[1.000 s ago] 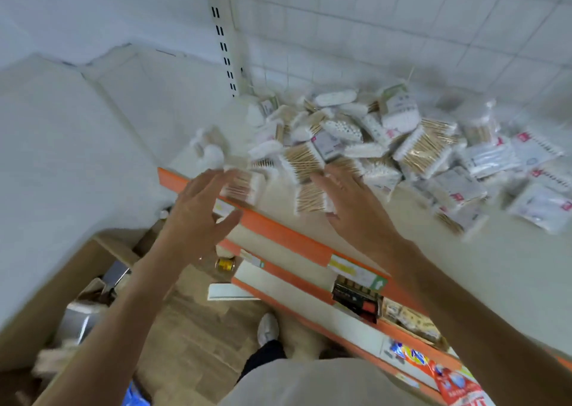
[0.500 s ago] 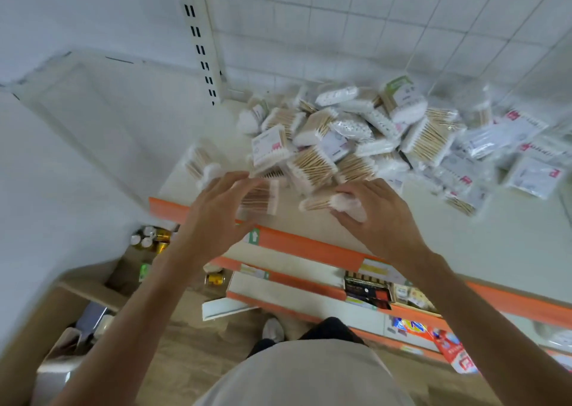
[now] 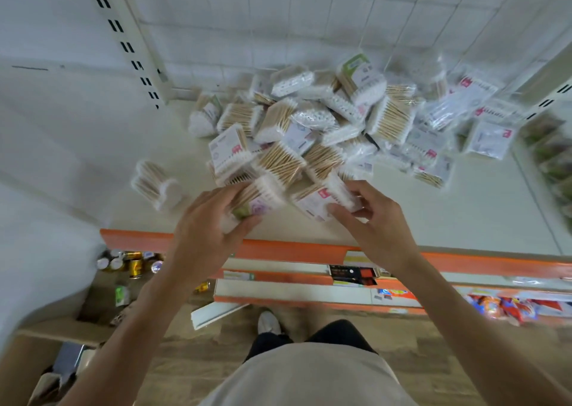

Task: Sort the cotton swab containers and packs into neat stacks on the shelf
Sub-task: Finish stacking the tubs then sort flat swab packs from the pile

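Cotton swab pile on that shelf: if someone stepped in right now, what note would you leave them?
Left hand grips a swab pack with a green and purple label at the pile's near edge.
Right hand grips a pack with a pink-marked label beside it.
The swab pile lies jumbled on the shelf; one small bundle sits apart to the left.
Done: no neat stack visible.
Left: nearly everything.

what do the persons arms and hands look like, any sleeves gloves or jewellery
Both forearms are bare up to the frame's edge, with no sleeves in view. The left hand and right hand wear no gloves, and no rings, watch or wristbands show. The picture is slightly blurred, so fine details such as nails cannot be made out.
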`<state>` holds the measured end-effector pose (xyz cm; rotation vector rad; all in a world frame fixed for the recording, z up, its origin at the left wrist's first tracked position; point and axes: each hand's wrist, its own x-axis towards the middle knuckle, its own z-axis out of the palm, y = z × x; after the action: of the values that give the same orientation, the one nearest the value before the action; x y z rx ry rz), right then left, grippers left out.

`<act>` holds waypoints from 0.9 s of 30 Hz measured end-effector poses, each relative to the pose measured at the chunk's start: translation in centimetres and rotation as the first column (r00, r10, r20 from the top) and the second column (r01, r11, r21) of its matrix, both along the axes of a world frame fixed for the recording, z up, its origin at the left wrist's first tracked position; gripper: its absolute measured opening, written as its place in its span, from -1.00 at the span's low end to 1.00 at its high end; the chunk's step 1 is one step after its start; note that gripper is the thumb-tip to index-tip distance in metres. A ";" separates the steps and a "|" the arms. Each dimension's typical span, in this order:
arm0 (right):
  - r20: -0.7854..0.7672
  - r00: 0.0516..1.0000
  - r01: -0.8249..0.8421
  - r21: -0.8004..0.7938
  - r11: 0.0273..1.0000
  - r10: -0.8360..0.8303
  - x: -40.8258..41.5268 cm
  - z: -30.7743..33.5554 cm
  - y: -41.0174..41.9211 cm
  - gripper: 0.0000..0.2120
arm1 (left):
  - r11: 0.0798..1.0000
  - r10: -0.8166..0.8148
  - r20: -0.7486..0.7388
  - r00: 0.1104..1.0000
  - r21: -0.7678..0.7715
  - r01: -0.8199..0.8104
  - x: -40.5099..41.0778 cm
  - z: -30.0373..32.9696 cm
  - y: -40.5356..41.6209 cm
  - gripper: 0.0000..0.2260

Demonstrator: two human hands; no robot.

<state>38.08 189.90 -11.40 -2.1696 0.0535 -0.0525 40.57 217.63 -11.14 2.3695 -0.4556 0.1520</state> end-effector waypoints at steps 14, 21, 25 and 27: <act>0.085 0.993 0.073 0.053 0.996 -0.077 -4.0 2.3 -7.7 -0.77 | 0.922 -0.190 -0.299 0.935 -0.382 0.065 -0.5 2.1 -10.5 -0.45; 0.077 0.995 0.062 0.060 0.996 -0.067 -9.3 3.3 -16.0 -0.78 | 0.857 -0.421 -0.353 0.836 -0.458 0.237 -3.9 3.5 -19.5 -0.44; 0.099 0.992 0.069 0.075 0.995 -0.077 -12.3 3.6 -20.2 -0.77 | 0.824 -0.469 -0.389 0.793 -0.516 0.234 -6.0 4.1 -24.1 -0.47; 0.113 0.990 0.077 0.087 0.993 -0.086 -13.8 3.9 -22.3 -0.75 | 0.814 -0.489 -0.396 0.777 -0.528 0.243 -6.9 4.2 -26.3 -0.46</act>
<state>24.29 167.63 -7.48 -2.0769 0.0762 -0.2200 33.67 191.29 -6.94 1.7118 -0.5498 -0.5151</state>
